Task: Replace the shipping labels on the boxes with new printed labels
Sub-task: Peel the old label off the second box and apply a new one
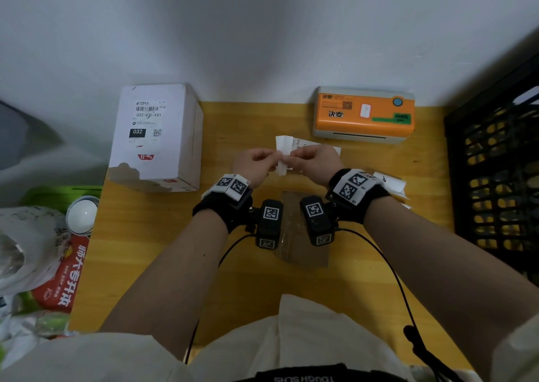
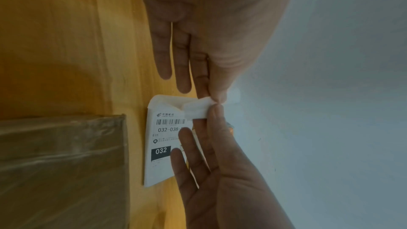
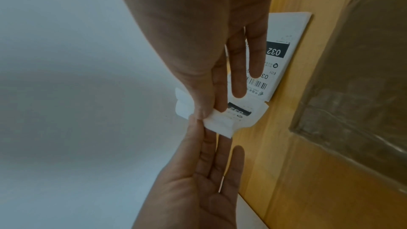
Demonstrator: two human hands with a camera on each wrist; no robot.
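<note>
Both hands meet on one small sheet. The left hand and the right hand each pinch the held label between thumb and forefinger at almost the same spot, thumb tips nearly touching, while the other fingers of both hands stand straight and spread clear of the paper. The wrist views show the pinched corner crumpled and curling, with a black "032" block on the part hanging below, so they are probably parting the sticker from its backing. Whether the two layers have come apart cannot be told. The label is in the air above the wooden table, with its long axis running away from the person. A second printed label lies flat on the table just beyond the fingers, in front of the orange printer. The coming move turns on the brown taped box, which lies nearer the person than the pinch, directly under the two wrists and between the forearms. Its long side points toward the body, roughly in line with the label. Neither hand is clearly the closer, so the sheet would only need drawing back and down. The forearms converge from the body with the wrists level and the palms turned inward. The white box, already bearing a label, stands well apart to the left.
</note>
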